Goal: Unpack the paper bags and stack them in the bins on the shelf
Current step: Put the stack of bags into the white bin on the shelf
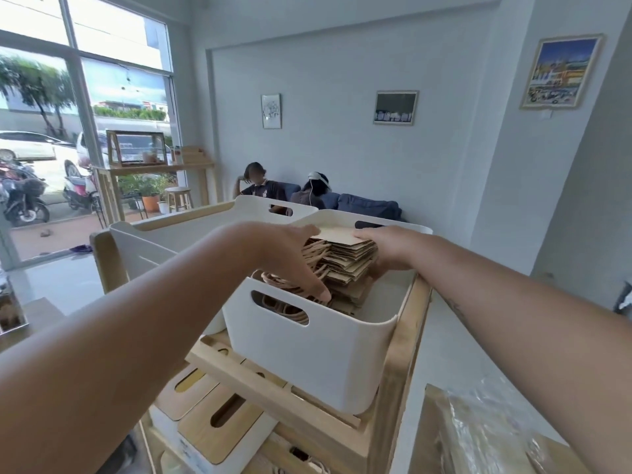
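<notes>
A stack of flat brown paper bags (345, 256) with twisted paper handles lies inside a white bin (318, 357) on the top of a wooden shelf (396, 364). My left hand (290, 258) rests on the stack's left side, fingers spread over the handles and thumb near the top sheet. On the stack's right edge my right hand (386, 246) grips the top bags. A second white bin (191, 234) stands to the left, its inside hidden by my arm.
Boxes with wooden lids (219, 415) sit on the lower shelf. Clear plastic wrapping (492, 436) lies on a surface at the bottom right. Two persons sit on a blue sofa (366, 203) behind the shelf. A glass door is at the left.
</notes>
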